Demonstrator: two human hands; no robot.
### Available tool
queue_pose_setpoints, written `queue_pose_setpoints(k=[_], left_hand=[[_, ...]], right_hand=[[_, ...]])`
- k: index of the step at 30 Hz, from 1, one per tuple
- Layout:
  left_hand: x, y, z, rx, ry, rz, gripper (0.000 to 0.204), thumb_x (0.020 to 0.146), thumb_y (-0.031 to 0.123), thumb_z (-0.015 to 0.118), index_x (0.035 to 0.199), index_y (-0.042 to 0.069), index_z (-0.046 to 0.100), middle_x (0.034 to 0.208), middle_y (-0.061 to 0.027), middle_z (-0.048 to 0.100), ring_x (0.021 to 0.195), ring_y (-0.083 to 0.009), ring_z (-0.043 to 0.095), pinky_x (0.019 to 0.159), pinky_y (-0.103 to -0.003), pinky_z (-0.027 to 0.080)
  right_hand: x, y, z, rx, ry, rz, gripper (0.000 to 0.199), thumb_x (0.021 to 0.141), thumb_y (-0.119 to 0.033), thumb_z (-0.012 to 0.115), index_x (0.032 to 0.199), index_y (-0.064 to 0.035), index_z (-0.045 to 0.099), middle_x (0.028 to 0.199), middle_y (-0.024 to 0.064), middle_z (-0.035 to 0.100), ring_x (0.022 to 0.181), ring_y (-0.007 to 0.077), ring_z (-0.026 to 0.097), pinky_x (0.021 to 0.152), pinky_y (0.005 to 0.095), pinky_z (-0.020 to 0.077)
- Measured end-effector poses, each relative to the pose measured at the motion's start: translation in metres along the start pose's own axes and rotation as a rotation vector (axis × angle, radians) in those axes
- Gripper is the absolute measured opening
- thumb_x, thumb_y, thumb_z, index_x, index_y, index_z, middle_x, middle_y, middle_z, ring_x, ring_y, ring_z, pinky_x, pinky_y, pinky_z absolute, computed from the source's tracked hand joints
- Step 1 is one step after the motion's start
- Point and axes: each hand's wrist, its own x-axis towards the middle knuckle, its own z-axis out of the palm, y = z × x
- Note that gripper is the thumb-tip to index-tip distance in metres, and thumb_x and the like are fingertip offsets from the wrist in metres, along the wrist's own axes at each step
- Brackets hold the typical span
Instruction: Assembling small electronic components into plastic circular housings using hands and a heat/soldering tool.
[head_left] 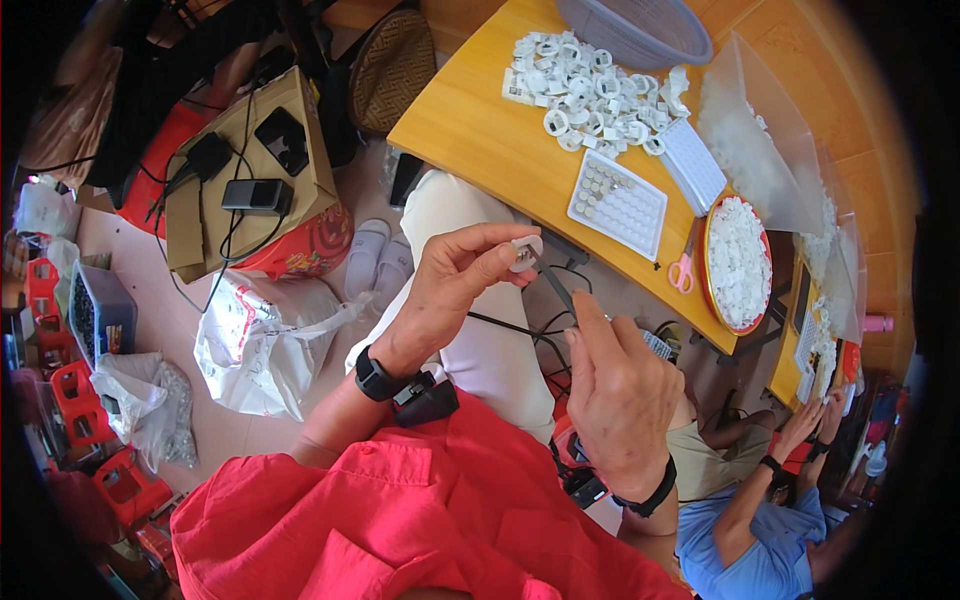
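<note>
Between the thumb and fingers of my left hand [448,280] is a small white ring-shaped plastic part [525,253], held above my lap. My right hand [628,400] grips a slim grey metal tool [556,287], and the tool's tip meets the part. Whether it is tweezers or a blade I cannot tell. On the yellow table [465,115] ahead lies a heap of similar white parts [590,90]. Nearer me is a white tray [632,232] with small round metallic pieces in some of its pockets. A second white tray [690,165] rests beside it.
Pink-handled scissors [681,272] lie by a red-rimmed bowl [738,265] of small white pieces. A grey basket [640,30] stands at the far edge. Left are a cardboard box [190,225] with cables, and white bags [265,345]. A co-worker's hands [815,420] work at right.
</note>
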Motion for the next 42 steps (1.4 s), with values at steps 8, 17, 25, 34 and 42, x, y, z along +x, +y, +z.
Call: queue_pose_setpoints(k=[8, 17, 25, 34, 42], left_hand=[[0.000, 0.001, 0.001, -0.188, -0.046, -0.064, 0.033, 0.091, 0.021, 0.052, 0.114, -0.002, 0.055, 0.101, -0.0105, 0.062, 0.083, -0.0150, 0.060, 0.077, -0.027, 0.049], [-0.001, 0.004, 0.001, -0.189, -0.056, -0.091, 0.033, 0.090, 0.020, 0.053, 0.114, -0.002, 0.055, 0.101, -0.0114, 0.062, 0.085, -0.0149, 0.060, 0.078, -0.027, 0.050], [-0.001, 0.003, -0.001, -0.073, -0.081, -0.051, 0.032, 0.088, 0.017, 0.056, 0.114, -0.001, 0.057, 0.102, -0.0110, 0.062, 0.085, -0.0153, 0.059, 0.079, -0.029, 0.049], [0.000, 0.001, -0.004, -0.076, -0.100, -0.059, 0.032, 0.088, 0.020, 0.056, 0.113, -0.001, 0.057, 0.101, -0.0107, 0.062, 0.083, -0.0148, 0.059, 0.078, -0.029, 0.048], [-0.001, 0.000, -0.003, -0.029, -0.127, -0.053, 0.031, 0.089, 0.020, 0.054, 0.112, -0.002, 0.058, 0.097, -0.0103, 0.063, 0.079, -0.0136, 0.058, 0.075, -0.026, 0.047]], right_hand=[[-0.007, 0.008, -0.010, 0.124, 0.009, -0.001, 0.031, 0.078, -0.011, 0.061, 0.109, -0.0059, 0.058, 0.066, 0.0059, 0.051, 0.049, 0.0235, 0.055, 0.042, 0.0337, 0.0414], [-0.008, 0.008, -0.013, 0.120, -0.010, 0.004, 0.031, 0.079, -0.012, 0.061, 0.109, -0.0056, 0.058, 0.065, 0.0062, 0.050, 0.049, 0.0236, 0.054, 0.042, 0.0342, 0.0414], [-0.005, 0.005, -0.014, 0.079, -0.048, 0.010, 0.029, 0.080, -0.014, 0.060, 0.108, -0.0068, 0.058, 0.065, 0.0060, 0.050, 0.049, 0.0234, 0.055, 0.042, 0.0344, 0.0411], [-0.009, 0.005, -0.005, 0.086, 0.005, 0.013, 0.029, 0.080, -0.014, 0.060, 0.108, -0.0068, 0.058, 0.065, 0.0060, 0.049, 0.048, 0.0239, 0.055, 0.042, 0.0349, 0.0414], [0.001, 0.005, -0.024, 0.063, -0.085, 0.044, 0.023, 0.079, -0.011, 0.060, 0.102, -0.0068, 0.061, 0.063, 0.0096, 0.051, 0.053, 0.0291, 0.054, 0.046, 0.0380, 0.0393]])
